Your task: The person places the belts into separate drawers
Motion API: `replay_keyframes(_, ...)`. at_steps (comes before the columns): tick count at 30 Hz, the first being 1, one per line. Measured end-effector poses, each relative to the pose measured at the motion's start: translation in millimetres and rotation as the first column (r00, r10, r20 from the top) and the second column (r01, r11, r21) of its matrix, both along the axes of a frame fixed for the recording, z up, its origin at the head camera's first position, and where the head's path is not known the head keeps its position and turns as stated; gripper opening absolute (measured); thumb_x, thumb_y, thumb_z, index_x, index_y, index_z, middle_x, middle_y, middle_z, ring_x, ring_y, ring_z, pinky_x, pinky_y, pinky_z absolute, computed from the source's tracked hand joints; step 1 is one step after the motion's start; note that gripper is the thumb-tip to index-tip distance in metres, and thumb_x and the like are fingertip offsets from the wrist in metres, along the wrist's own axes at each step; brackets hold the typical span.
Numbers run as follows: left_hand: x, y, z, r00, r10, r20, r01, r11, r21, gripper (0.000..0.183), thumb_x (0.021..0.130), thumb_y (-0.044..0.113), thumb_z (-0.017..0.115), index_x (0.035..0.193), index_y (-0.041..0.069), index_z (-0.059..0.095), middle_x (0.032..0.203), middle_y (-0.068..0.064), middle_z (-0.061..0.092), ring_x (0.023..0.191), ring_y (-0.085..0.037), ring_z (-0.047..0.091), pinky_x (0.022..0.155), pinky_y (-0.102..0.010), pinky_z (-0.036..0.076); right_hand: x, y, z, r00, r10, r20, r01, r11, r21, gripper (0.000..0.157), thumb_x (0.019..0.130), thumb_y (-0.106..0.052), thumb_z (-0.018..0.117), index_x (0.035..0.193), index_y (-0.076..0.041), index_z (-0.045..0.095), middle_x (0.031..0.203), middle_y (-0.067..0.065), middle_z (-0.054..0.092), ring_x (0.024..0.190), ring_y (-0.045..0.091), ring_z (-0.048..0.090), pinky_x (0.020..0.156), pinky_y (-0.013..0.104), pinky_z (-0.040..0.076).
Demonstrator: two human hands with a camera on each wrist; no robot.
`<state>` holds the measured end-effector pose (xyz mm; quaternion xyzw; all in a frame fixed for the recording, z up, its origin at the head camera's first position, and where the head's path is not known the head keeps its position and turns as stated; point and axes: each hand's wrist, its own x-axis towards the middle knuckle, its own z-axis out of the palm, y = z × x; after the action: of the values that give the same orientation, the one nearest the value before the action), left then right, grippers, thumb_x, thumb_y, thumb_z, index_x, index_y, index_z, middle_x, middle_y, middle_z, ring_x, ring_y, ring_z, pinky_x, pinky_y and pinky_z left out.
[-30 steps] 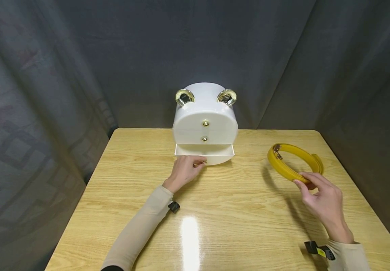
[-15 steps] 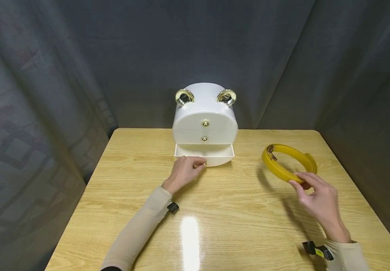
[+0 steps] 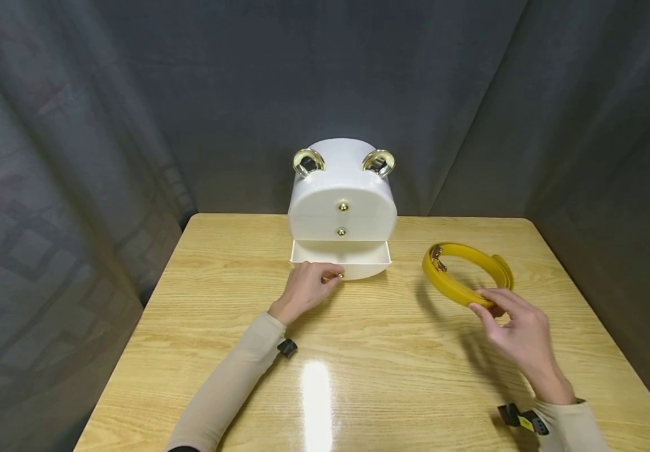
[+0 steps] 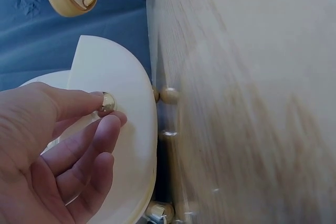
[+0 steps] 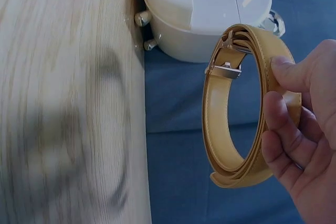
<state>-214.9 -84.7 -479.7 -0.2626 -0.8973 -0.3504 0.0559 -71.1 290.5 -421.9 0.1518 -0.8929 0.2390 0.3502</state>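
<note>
A white rounded storage box (image 3: 342, 169) with gold ear-like rings stands at the back of the table. Its bottom drawer (image 3: 367, 270) is pulled out and its inside looks bare. My left hand (image 3: 306, 290) pinches that drawer's gold knob (image 4: 107, 102) between thumb and fingertips. To the right, my right hand (image 3: 519, 333) grips a coiled yellow belt (image 5: 231, 166) by its near side, thumb on one face and fingers on the other. The belt hangs above the table, casting a shadow, and its metal buckle (image 5: 224, 70) shows on the inside of the coil.
The wooden table (image 3: 234, 402) has its back edge just behind the box. A dark curtain (image 3: 234, 94) hangs behind and along both sides. Two upper drawers with gold knobs (image 3: 343, 206) are closed. Small round feet (image 4: 169, 96) hold the box off the tabletop.
My right hand has carried the belt leftward, nearer the box. The bottom drawer has come slightly further out with my left hand still on its knob.
</note>
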Motion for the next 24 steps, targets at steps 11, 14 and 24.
replay_keyframes(11,3.1,0,0.4,1.000,0.003,-0.022,-0.003,1.000,-0.014,0.021,0.098,0.023,0.077,0.118,0.020,0.083,0.104,0.001,0.084,0.083,-0.015,0.081,0.063,-0.024,0.054,-3.3,-16,3.3,0.996,0.090,0.000,-0.090,0.996,-0.013,0.035,0.068,0.007,0.088,0.103,0.001,0.080,0.092,0.011,0.078,0.074,-0.009,0.054,0.058,0.013,0.042)
replay_keyframes(14,4.5,1,-0.3,1.000,-0.005,-0.021,0.004,1.000,-0.018,0.021,0.099,0.024,0.077,0.119,0.021,0.082,0.105,0.002,0.084,0.084,-0.014,0.081,0.065,-0.025,0.055,-3.1,-19,2.1,0.995,0.101,0.009,-0.100,0.995,-0.011,0.036,0.068,0.008,0.088,0.102,0.001,0.080,0.093,0.012,0.079,0.074,-0.008,0.054,0.059,0.012,0.043)
replay_keyframes(24,5.9,0,-1.9,0.999,-0.001,-0.046,0.000,1.000,-0.022,0.021,0.098,0.024,0.078,0.118,0.023,0.082,0.105,0.003,0.084,0.084,-0.012,0.080,0.068,-0.026,0.055,-5.4,-33,5.6,0.991,0.132,0.034,-0.132,0.991,-0.014,0.036,0.069,0.008,0.089,0.103,-0.001,0.081,0.095,0.010,0.079,0.072,0.000,0.057,0.058,0.012,0.042)
